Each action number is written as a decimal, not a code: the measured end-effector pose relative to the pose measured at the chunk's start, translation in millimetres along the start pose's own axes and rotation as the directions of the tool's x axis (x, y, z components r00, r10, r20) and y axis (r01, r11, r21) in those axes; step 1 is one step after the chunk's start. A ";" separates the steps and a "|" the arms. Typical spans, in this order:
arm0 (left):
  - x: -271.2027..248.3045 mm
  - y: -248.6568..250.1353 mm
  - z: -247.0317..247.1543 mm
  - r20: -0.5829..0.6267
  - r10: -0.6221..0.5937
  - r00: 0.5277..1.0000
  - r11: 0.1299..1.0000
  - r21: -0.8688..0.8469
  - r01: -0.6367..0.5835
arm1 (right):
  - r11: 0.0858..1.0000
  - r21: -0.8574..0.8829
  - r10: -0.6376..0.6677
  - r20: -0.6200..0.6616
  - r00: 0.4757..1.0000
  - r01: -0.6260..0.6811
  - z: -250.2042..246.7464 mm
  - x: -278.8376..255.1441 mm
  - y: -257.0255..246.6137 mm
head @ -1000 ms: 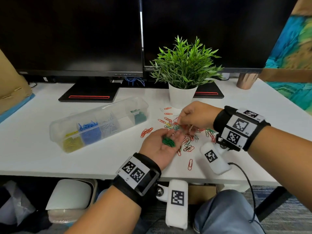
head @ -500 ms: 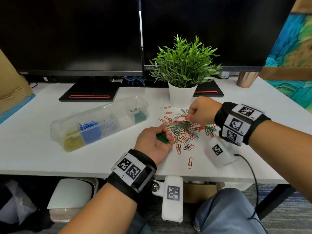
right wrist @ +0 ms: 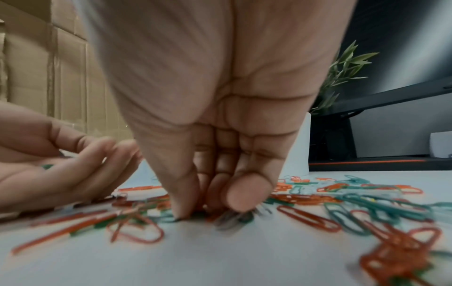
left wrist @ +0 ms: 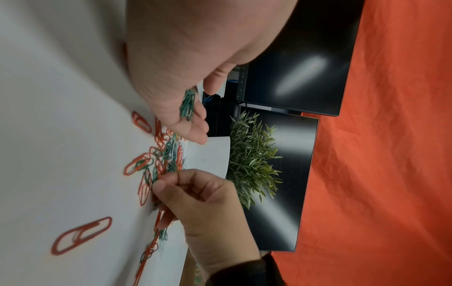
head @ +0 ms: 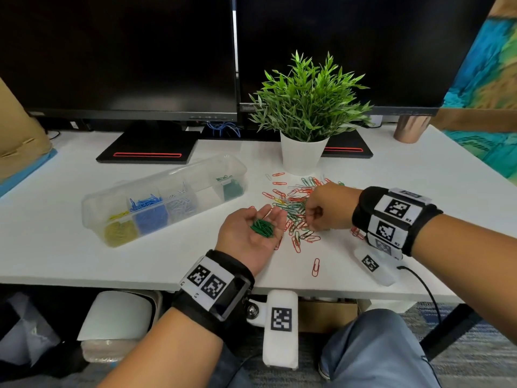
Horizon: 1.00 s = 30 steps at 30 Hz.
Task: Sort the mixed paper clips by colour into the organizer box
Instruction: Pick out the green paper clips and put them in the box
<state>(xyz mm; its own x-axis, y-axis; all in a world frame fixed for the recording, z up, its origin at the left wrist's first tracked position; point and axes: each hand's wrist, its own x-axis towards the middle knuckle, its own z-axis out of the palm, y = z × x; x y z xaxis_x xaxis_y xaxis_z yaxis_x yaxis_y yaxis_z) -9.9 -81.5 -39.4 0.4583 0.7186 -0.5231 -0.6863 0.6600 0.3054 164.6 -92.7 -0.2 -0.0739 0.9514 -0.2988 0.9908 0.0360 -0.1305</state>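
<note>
Holding my left hand [head: 249, 233] palm up at the near left edge of the pile [head: 296, 217], I carry a small bundle of green clips [head: 262, 228] on the flat palm; the fingers are relaxed and only slightly cupped, not clamped round the bundle. Half a second ago this hand was curled over the same clips with its knuckles turned up, so it has rolled over and opened out into a tray again. My right hand [head: 326, 208] has come back from the far side of the pile, near the plant [head: 307, 99], to the middle of it, just right of the left palm. In the right wrist view the thumb and fingertips [right wrist: 244, 191] are bunched down into the red and green clips on the desk [head: 70, 247]; they appear to be closing on a green one, but blur hides whether anything is pinched yet. The box [head: 165, 197] lies well to the left, with yellow, blue and silver compartments filled, one compartment apparently empty, and green at the far right end. I judge the step to be green collection: the opened palm stands ready for the next clip, and the batch must still travel to the green compartment. Red clips remain unsorted on the desk.
</note>
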 end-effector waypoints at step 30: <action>3.7 8.6 -7.3 0.038 0.027 0.999 0.997 -0.070 -0.025 | 0.989 -0.074 0.116 -0.139 0.983 -0.127 -10.1 45.6 10.4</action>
<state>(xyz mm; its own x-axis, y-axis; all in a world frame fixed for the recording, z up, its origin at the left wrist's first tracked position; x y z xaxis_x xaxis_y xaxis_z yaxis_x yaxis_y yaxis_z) -18.2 -74.8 -44.5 0.4604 0.7441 -0.4840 -0.7350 0.6253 0.2622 172.6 -45.8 -5.7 0.0583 0.9823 -0.1777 0.9978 -0.0630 -0.0209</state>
